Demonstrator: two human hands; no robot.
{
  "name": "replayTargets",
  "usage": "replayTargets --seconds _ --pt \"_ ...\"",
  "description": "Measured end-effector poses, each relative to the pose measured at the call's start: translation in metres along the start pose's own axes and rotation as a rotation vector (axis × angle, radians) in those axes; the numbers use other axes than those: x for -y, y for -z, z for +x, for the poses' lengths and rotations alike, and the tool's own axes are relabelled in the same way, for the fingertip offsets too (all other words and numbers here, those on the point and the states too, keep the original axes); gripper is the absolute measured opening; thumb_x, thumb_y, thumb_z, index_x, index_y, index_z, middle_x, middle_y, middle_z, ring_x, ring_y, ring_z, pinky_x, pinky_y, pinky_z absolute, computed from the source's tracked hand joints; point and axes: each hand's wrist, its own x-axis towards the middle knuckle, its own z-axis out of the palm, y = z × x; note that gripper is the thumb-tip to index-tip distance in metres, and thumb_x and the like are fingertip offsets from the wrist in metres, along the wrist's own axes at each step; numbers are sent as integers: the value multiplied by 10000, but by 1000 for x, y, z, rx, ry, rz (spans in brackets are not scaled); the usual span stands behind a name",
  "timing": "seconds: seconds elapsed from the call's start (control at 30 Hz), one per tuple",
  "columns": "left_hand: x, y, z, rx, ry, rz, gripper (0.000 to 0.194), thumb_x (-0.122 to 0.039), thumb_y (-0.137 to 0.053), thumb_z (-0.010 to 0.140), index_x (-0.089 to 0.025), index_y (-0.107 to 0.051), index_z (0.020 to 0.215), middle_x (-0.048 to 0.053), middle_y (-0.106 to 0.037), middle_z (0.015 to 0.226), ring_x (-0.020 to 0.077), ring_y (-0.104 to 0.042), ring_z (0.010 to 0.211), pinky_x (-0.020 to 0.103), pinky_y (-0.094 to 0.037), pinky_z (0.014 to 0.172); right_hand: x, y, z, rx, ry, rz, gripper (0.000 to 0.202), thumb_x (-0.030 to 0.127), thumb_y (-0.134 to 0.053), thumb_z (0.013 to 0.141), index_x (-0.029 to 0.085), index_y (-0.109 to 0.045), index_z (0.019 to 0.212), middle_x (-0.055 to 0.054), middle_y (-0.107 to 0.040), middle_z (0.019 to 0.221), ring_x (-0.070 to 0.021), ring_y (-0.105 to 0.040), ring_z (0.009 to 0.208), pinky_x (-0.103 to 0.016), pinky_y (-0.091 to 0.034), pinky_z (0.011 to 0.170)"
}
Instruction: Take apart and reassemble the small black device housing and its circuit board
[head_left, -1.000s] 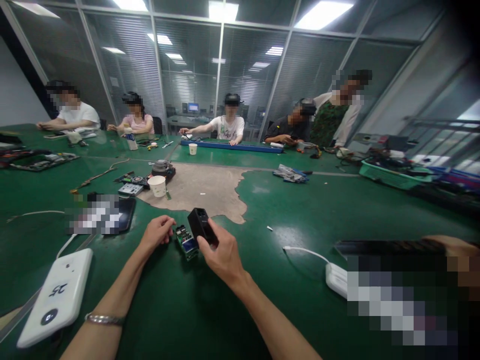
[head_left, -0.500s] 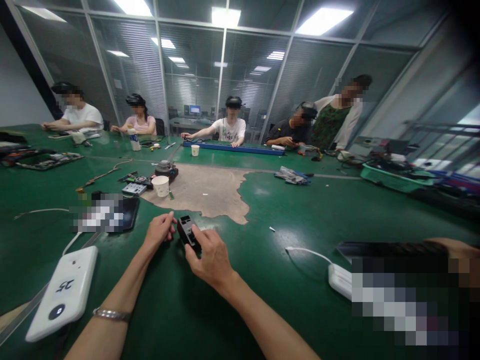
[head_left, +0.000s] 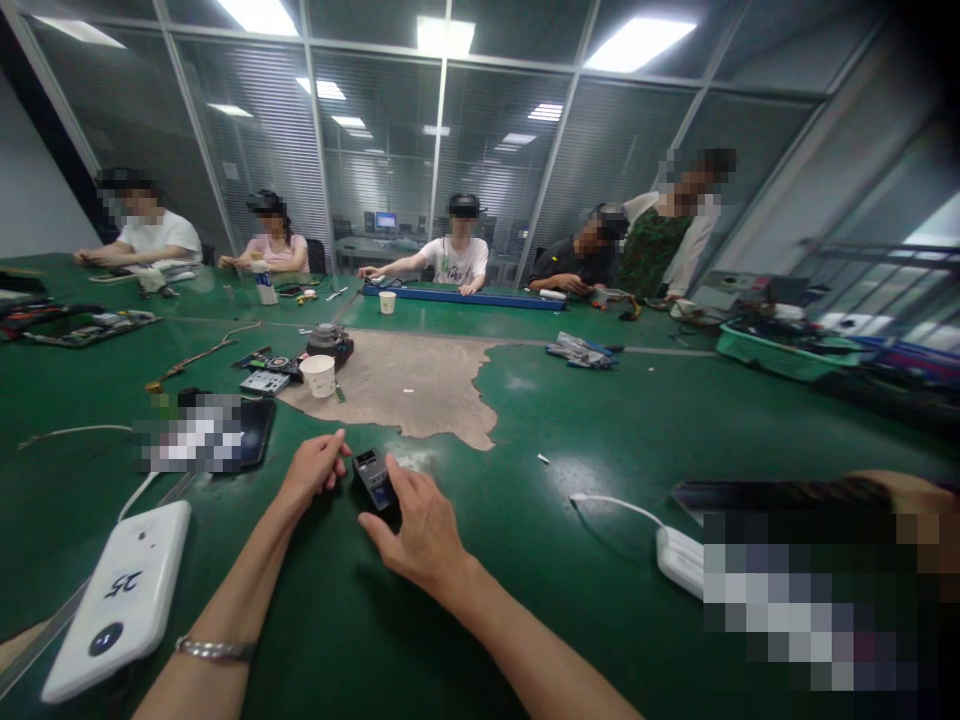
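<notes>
A small black device with rectangular openings on its upper face is at the near middle of the green table. My right hand is at its right side, thumb and fingers apart, the fingertips beside or against the device's edge. Just left of the device is my left hand, its fingers curled together with the index finger near the thumb. Whatever it may hold is too small to make out. A bracelet is on my left wrist.
White power banks lie at the left and right. Paper cup and electronic parts are ahead, by a bare brown patch. Another person's hand is at the right edge. Several people sit across.
My right thumb and fingers have spread away from the black device, showing more of its top. The view has shifted slightly. My left hand stays beside it.
</notes>
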Motion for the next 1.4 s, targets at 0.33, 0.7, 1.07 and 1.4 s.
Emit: replayTargets --seconds 0.33,0.7,1.07,1.4 --pt "9 -5 6 127 14 10 476 -629 -436 771 -172 -543 852 -17 -573 556 96 -471 354 171 -278 309 -6 -5 -3 -62 43 93 597 315 -546 824 139 -362 1364 -123 -582 1122 -251 -525 998 -407 -421 894" --pt "8 -5 6 120 48 -9 520 -641 -438 757 -151 -587 848 -9 -570 544 97 -476 361 177 -282 321 -49 31 14 -121 -397 -10 418 340 -551 749 225 -553 1151 -44 -651 921 -210 -603 855 -290 -439 760" --pt "5 -6 3 114 44 16 502 -630 -436 759 -158 -581 845 -10 -569 548 96 -471 371 173 -282 327 -54 35 5 107 -383 -235 655 496 -633 676 172 -448 1215 -131 -589 1060 -293 -527 984 -369 -409 783" --pt "5 -6 3 105 37 15 515 -641 -434 754 -155 -584 842 -8 -570 544 93 -464 359 176 -276 324 -33 35 12 -110 -166 41 316 305 -493 849 183 -534 1137 -57 -617 935 -196 -552 877 -310 -417 791"
